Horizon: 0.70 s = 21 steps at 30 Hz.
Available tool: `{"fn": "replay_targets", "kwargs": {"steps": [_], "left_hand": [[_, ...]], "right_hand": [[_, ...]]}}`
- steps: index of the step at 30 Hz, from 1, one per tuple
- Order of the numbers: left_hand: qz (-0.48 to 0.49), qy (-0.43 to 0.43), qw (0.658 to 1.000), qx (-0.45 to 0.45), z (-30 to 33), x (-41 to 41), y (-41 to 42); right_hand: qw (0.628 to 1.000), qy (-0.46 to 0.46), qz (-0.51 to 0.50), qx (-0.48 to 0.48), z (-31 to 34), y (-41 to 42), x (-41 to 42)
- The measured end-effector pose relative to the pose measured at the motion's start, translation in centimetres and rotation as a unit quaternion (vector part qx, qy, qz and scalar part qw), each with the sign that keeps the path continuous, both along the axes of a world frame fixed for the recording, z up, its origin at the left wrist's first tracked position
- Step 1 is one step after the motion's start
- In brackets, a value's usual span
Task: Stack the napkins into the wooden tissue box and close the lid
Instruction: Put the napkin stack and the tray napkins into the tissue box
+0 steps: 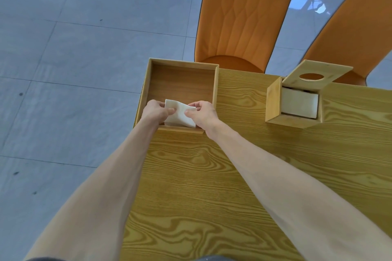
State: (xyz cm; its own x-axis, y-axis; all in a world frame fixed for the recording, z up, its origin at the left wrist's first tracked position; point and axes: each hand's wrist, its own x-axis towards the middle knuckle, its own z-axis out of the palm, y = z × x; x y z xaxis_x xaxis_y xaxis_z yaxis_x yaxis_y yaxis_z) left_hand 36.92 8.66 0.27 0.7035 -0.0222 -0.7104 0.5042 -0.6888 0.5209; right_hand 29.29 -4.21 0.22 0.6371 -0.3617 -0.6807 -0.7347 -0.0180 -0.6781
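A white folded napkin (179, 114) is held over the near edge of a shallow open wooden tray (216, 91) at the table's far left corner. My left hand (156, 112) pinches the napkin's left side and my right hand (202, 113) pinches its right side. To the right stands the wooden tissue box (273, 104), its hinged lid (318, 73) with a round hole raised open. A stack of white napkins (299, 103) fills the inside of the box.
The wood-grain table (233, 176) stretches toward me. Two orange chairs (244, 17) (360, 34) stand behind its far edge. A grey tiled floor (63, 70) lies beyond the table's left edge, right beside the tray.
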Motion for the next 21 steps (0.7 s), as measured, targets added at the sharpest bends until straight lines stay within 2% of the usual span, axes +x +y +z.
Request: {"fn": "replay_targets", "kwargs": {"steps": [5, 12, 21], "left_hand": [[-0.007, -0.003, 0.999, -0.033, 0.6, -0.3, 0.6], [-0.026, 0.003, 0.993, -0.116, 2.4, -0.8, 1.1], [-0.079, 0.051, 0.973, -0.209, 5.1, -3.7, -1.5]], "right_hand": [[0.999, -0.037, 0.016, -0.016, 0.4, -0.5, -0.7], [0.995, -0.099, -0.019, -0.024, 1.8, -2.3, -1.8], [0.983, -0.168, -0.046, 0.061, 6.3, -6.6, -6.4]]}}
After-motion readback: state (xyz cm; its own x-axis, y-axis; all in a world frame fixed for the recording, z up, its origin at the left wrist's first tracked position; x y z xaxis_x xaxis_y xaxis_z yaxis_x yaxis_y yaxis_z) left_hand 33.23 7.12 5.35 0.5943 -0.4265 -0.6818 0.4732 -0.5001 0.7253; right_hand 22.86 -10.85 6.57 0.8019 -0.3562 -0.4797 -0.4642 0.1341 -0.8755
